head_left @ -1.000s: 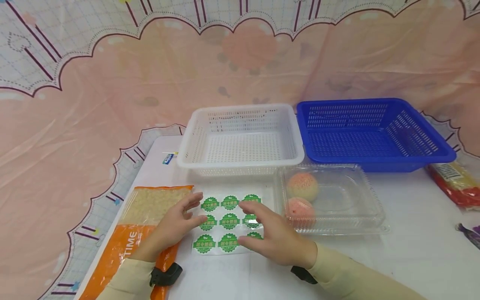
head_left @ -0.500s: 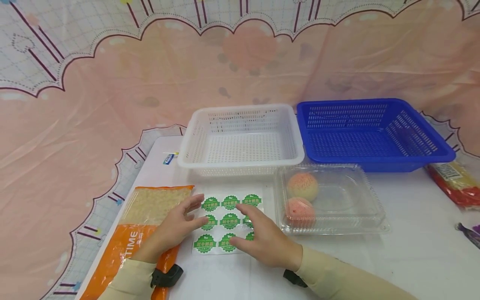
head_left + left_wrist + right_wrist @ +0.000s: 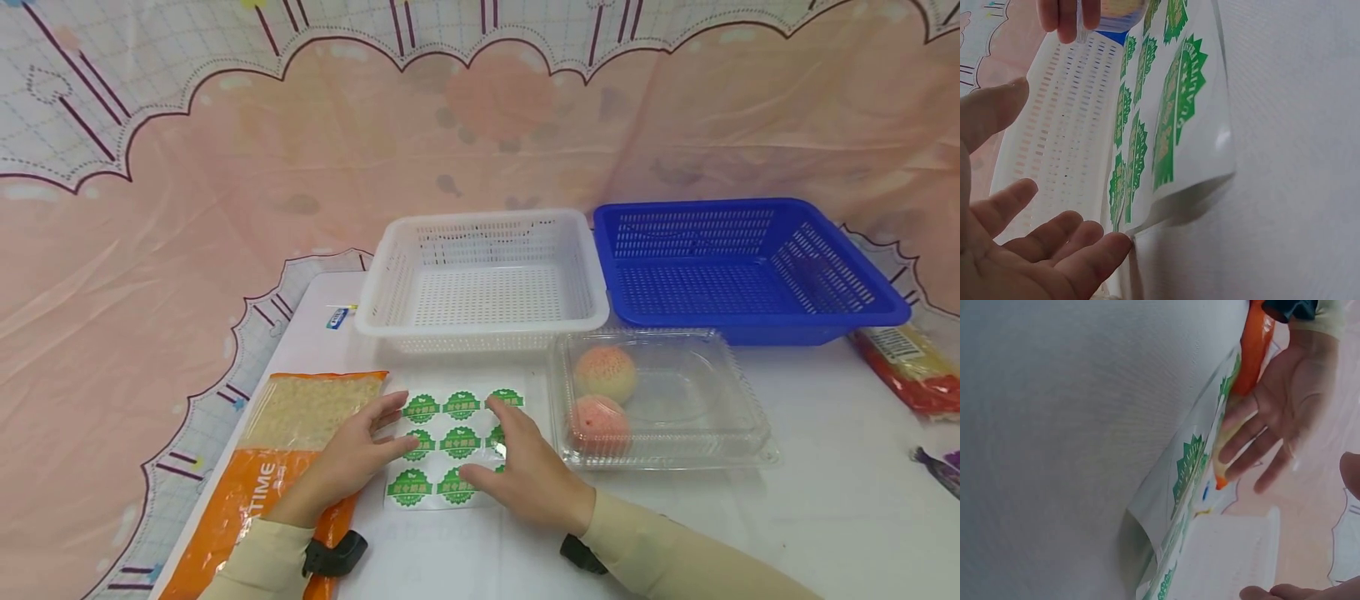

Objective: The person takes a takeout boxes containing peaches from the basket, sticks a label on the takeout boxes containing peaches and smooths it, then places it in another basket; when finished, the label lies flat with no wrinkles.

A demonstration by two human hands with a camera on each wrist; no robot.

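Observation:
A clear sheet of round green stickers [image 3: 460, 442] lies flat on the white table between my two hands in the head view. My left hand [image 3: 352, 458] is at its left edge, fingers loosely bent and apart, with nothing gripped. Over the sheet's right side hovers my right hand [image 3: 543, 475], thumb and fingers spread and covering some stickers. In the left wrist view, the little finger of the left hand [image 3: 1041, 256] comes close to a corner of the sheet [image 3: 1204, 156]; contact cannot be told. One sheet corner [image 3: 1147, 512] lifts slightly in the right wrist view.
An orange bag of pale grains [image 3: 315, 412] lies under the left forearm. A lidded clear box [image 3: 682, 392] with two peach-like fruits [image 3: 603, 375] stands at right. White [image 3: 480, 321] and blue baskets [image 3: 750, 312] stand behind. Packets [image 3: 911, 367] lie far right.
My right hand has moved left over the sheet, and its fingertips then shifted slightly away from me. The left hand has hardly moved. The sheet and box stay in place.

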